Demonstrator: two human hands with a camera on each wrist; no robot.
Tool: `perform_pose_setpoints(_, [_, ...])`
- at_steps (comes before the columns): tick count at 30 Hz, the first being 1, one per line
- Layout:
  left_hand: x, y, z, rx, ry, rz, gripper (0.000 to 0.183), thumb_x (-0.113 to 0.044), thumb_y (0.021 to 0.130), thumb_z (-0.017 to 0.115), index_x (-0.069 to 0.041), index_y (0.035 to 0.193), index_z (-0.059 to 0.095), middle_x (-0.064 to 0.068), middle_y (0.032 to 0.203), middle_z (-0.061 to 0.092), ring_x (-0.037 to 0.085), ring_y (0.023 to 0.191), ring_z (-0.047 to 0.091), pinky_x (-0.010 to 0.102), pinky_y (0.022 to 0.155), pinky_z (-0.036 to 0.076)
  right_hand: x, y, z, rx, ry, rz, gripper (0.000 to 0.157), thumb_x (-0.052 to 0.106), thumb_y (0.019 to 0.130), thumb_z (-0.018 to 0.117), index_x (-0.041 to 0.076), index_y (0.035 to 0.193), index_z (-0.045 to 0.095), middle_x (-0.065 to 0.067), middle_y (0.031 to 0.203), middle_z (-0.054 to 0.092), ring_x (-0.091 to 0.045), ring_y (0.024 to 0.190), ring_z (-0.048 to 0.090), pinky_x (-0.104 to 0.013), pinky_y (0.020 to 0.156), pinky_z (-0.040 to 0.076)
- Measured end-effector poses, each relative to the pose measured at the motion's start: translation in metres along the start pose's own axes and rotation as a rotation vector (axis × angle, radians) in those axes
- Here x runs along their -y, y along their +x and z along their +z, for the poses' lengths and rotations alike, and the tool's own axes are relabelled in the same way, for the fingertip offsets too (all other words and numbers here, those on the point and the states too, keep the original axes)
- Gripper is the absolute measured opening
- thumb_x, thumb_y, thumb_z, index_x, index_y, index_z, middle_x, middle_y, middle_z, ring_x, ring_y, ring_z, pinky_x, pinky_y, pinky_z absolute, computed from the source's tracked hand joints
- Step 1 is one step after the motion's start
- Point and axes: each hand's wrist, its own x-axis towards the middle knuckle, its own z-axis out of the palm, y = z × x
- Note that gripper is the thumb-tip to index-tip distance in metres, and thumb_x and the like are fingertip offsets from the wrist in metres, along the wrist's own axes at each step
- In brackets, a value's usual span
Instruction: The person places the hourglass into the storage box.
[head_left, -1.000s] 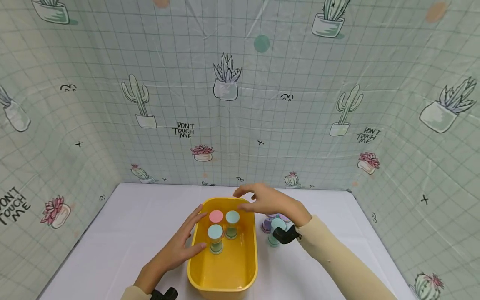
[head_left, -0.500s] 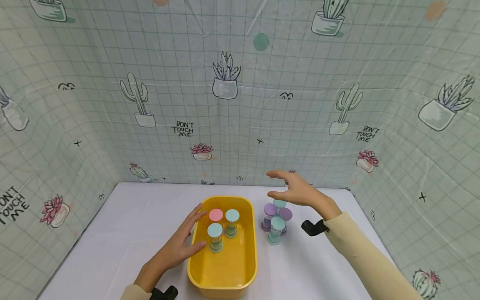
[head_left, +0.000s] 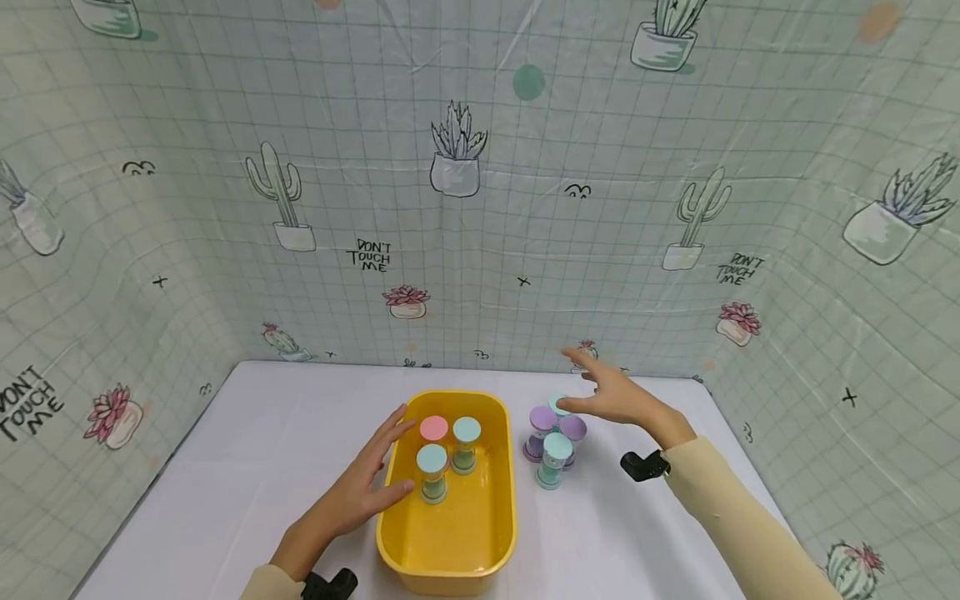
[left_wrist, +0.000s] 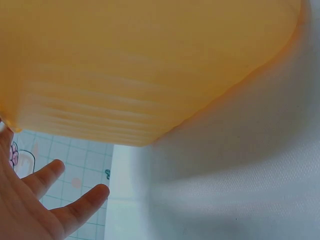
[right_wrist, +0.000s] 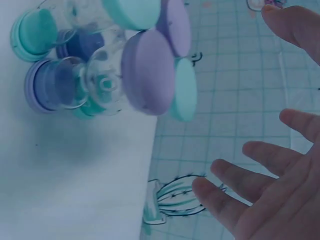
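A yellow-orange plastic bin (left_wrist: 155,60) with faint ridges fills the upper part of the view, its curved edge beside a soft shadow on the white, textured counter (left_wrist: 240,200). At lower left, the person's bare left grip (left_wrist: 30,210) spreads two straight fingers before a pale sheet (left_wrist: 82,160) printed with green grid lines, another fingertip at the bin's edge

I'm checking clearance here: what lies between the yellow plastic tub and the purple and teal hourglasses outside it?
Just a narrow bare strip of white tabletop separates the tub from the hourglasses, as the head view shows.
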Motion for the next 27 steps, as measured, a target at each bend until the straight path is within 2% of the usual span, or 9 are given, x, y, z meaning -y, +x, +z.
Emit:
perform_pose_setpoints(7, [-0.002, 0.001, -0.001, 0.001, 0.01, -0.023, 0.075, -0.041, 0.093, 0.068, -0.02, 0.158, 0.038, 0.005, 0.174, 0.012, 0.048, 0.155, 0.022, 0.08, 0.103, 0.038, -0.013, -0.001, 0.009, 0.051, 0.049, 0.081, 0.097, 0.047, 0.089, 0.075, 0.011, 0.164, 0.023, -0.025, 0.165, 0.032, -0.05, 0.137, 0.052, -0.06, 0.101, 0.053])
perform_pose_setpoints(13, [-0.002, 0.002, -0.001, -0.001, 0.02, 0.002, 0.075, -0.04, 0.092, 0.069, -0.02, 0.158, 0.038, 0.008, 0.174, 0.013, 0.05, 0.154, 0.022, 0.08, 0.101, 0.039, -0.019, 0.005, 0.016, 0.093, 0.074, 0.126, 0.095, 0.044, 0.089, 0.075, 0.008, 0.162, 0.026, -0.029, 0.159, 0.039, -0.049, 0.132, 0.056, -0.059, 0.1, 0.055])
perform_pose_setpoints(20, [-0.002, 0.001, -0.001, 0.001, 0.015, 0.0, 0.074, -0.039, 0.092, 0.069, -0.021, 0.157, 0.039, 0.007, 0.174, 0.013, 0.05, 0.155, 0.021, 0.08, 0.102, 0.038, -0.024, 0.012, 0.024, 0.107, 0.067, 0.09, 0.084, 0.036, 0.091, 0.074, 0.002, 0.157, 0.034, -0.03, 0.156, 0.043, -0.05, 0.131, 0.056, -0.058, 0.104, 0.052])
perform_pose_setpoints(27, [-0.002, 0.001, -0.001, 0.003, 0.008, 0.003, 0.074, -0.039, 0.093, 0.07, -0.02, 0.157, 0.039, 0.007, 0.174, 0.013, 0.05, 0.154, 0.021, 0.081, 0.102, 0.038, -0.027, 0.016, 0.026, 0.106, 0.045, 0.059, 0.073, 0.026, 0.091, 0.069, 0.001, 0.154, 0.04, -0.029, 0.151, 0.05, -0.047, 0.139, 0.05, -0.062, 0.109, 0.046])
